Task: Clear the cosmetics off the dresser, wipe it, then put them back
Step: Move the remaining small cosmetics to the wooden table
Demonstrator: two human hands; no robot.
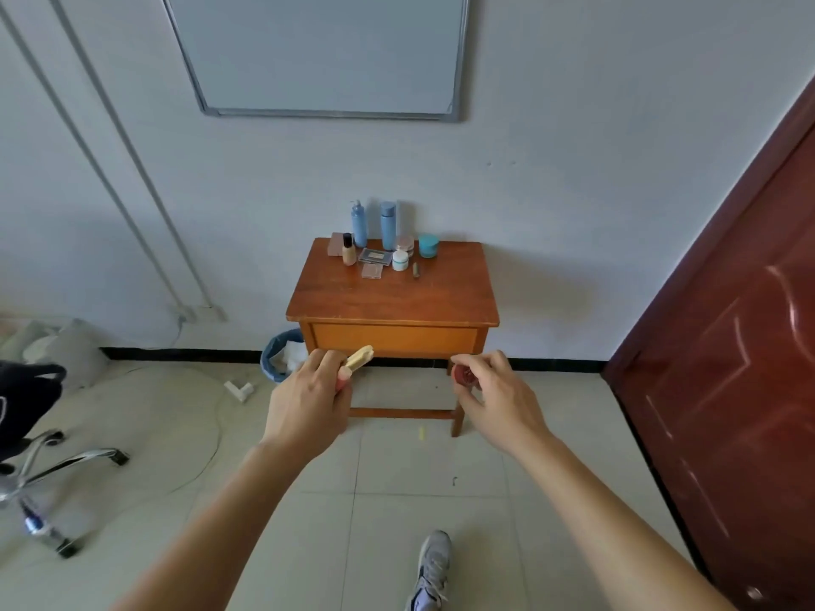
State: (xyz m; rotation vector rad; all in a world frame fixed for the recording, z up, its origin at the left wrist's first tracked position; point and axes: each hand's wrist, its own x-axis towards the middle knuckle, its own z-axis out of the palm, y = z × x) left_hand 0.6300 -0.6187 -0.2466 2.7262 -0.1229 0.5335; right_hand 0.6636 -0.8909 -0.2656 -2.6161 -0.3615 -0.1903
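I have the door (727,368) down the right side and a whiteboard (322,50) on the wall ahead. Under it the worktop (392,297) stands against the wall, and a bin (278,355) is on the floor by its left leg. The left hand (308,403) is raised in front of the drawer (394,339), fingers curled round a beige tube (359,358). The right hand (498,399), level with it and apart, pinches a round dark-red pot (465,374). The cosmetics (375,256) are grouped at the worktop's back edge: two blue bottles (358,224), a teal jar (428,245), a foundation bottle (348,250), a white jar (400,260) (a small stick (416,269) lies just right of it).
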